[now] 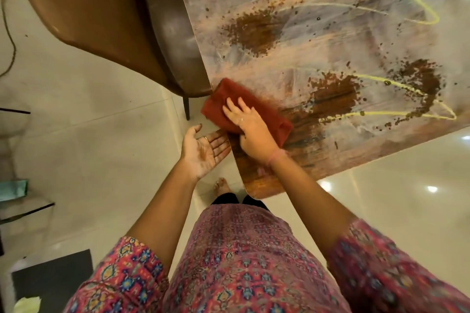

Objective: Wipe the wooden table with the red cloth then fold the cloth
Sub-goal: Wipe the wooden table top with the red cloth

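the right hand [250, 126] presses flat, fingers straight and spread, on the red cloth [256, 109], which lies bunched at the table's [356, 40] left edge, near its close corner. the left hand [204, 151] is cupped palm-up, fingers relaxed, just beside that edge, brown crumbs on the palm. brown powder [254, 32] and yellow streaks [396, 85] cover the tabletop. a brown chair [101, 20] stands left.
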Motion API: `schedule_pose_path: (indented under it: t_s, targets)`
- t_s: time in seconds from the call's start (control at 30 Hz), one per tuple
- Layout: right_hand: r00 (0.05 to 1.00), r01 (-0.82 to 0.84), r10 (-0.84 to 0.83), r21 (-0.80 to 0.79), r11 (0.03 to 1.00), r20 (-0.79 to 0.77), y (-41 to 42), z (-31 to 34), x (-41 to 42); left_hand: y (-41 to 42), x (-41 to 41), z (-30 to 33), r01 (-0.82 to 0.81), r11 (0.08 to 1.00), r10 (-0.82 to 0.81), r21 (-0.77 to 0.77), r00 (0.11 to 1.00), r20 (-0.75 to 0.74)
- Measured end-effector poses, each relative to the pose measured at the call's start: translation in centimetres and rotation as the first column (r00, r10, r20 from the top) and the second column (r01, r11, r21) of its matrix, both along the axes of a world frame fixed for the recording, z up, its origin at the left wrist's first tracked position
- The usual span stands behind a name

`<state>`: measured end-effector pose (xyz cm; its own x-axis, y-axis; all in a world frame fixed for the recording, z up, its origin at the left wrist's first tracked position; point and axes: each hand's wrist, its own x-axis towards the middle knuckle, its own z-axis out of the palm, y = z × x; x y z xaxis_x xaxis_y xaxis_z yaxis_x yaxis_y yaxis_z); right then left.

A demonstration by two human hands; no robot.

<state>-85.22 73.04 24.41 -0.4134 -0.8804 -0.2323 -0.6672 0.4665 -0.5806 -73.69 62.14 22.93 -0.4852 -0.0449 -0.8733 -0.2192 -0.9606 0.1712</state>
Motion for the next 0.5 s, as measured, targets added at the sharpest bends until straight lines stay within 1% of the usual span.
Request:
schedule_pose_path:
  t_s: [0.07, 0.13, 0.2, 0.27, 0.33, 0.4, 0.47, 0.5]
  targets:
    - [0.999, -0.045, 0.045, -0.010, 0.999, 0.026, 5.4, -0.1, 3.7, -0.4, 0.0, 0.1, -0.009, 1.000, 0.009, 0.008, 1.000, 0.004]
    - [0.994, -0.085, 0.082, 0.036, 0.996, 0.077, 9.9, -0.1, 5.6, -0.6, -0.4, 0.2, -0.008, 1.000, 0.008, -0.001, 1.000, -0.002]
    - [0.988, -0.116, 0.110, 0.044, 0.992, 0.109, 11.1, 0.2, 4.6, -0.5, -0.9, 0.3, -0.005, 1.000, 0.005, -0.027, 1.000, 0.009]
    - [0.989, -0.109, 0.104, 0.044, 0.993, 0.101, 9.2, 0.6, 2.0, -0.3, -1.2, 0.5, -0.006, 0.999, 0.007, -0.044, 1.000, 0.011]
    - [0.998, -0.045, 0.044, 0.026, 0.999, 0.034, 5.9, 0.9, -1.9, -0.1, -1.3, 0.6, -0.015, 0.998, 0.016, -0.060, 1.000, 0.018]
    - [0.996, 0.092, -0.091, 0.040, 0.995, -0.021, 2.6, 0.9, -5.8, 0.4, -1.2, 0.8, 0.009, 0.995, -0.004, -0.100, 0.999, 0.044]
    - [0.968, 0.250, -0.247, 0.064, 0.966, -0.040, 0.1, 1.0, -7.0, 1.2, -1.1, 0.9, 0.032, 0.991, -0.023, -0.134, 0.997, 0.068]
    - [0.959, 0.278, -0.273, 0.068, 0.958, -0.071, -0.4, 0.9, -6.2, 1.5, -1.0, 0.8, 0.035, 0.990, -0.025, -0.138, 0.997, 0.074]
